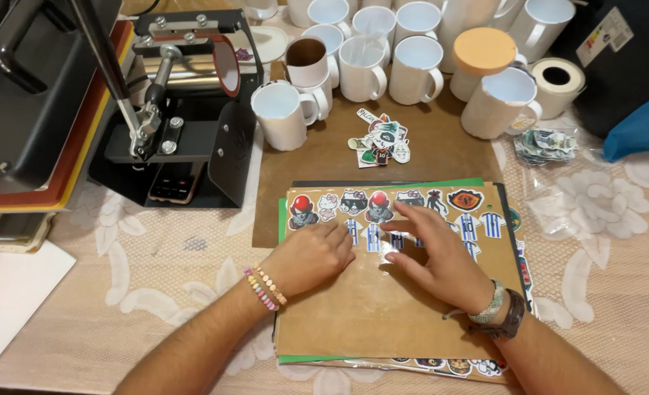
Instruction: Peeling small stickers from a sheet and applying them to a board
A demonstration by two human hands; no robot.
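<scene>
A brown sheet (383,307) lies on a stack of sheets in front of me, with rows of cut-out stickers (372,206) along its far edge. My left hand (311,256) rests on the sheet, fingers curled, its fingertips on a small jersey-shaped sticker (352,228). Fingers spread, my right hand (434,252) presses flat on the sheet, touching the second row of stickers (397,238). Neither hand lifts anything. Bead bracelets are on my left wrist, a watch and a bracelet on my right.
A black mug heat press (185,110) stands at the back left beside a flat press (32,95). Several white mugs (383,58) crowd the back. A loose sticker pile (379,139) lies on a brown mat. A tape roll (558,80) and a bag of stickers (547,146) are at right.
</scene>
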